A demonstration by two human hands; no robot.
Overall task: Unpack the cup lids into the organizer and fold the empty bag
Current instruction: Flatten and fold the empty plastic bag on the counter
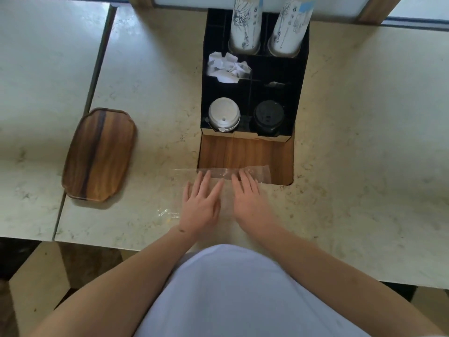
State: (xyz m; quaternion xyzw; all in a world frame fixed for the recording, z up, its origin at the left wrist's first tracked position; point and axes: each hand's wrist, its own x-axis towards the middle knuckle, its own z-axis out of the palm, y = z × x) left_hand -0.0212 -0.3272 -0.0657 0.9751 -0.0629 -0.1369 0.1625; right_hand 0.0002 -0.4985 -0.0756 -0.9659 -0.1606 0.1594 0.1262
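Note:
A clear plastic bag [223,173] lies flat on the marble counter, its far edge over the wooden recess. My left hand [200,205] and my right hand [250,200] rest palm-down on the bag side by side, fingers spread, pressing it flat. Behind stands the black organizer [274,69]. Its front left compartment holds a stack of white cup lids [224,113]; the front right one holds black cup lids [268,116].
Two stacks of printed paper cups [245,23] stand in the organizer's back compartments, with crumpled white paper [227,67] in a middle one. A wooden tray [99,154] lies on the counter to the left. The counter's front edge runs just below my wrists.

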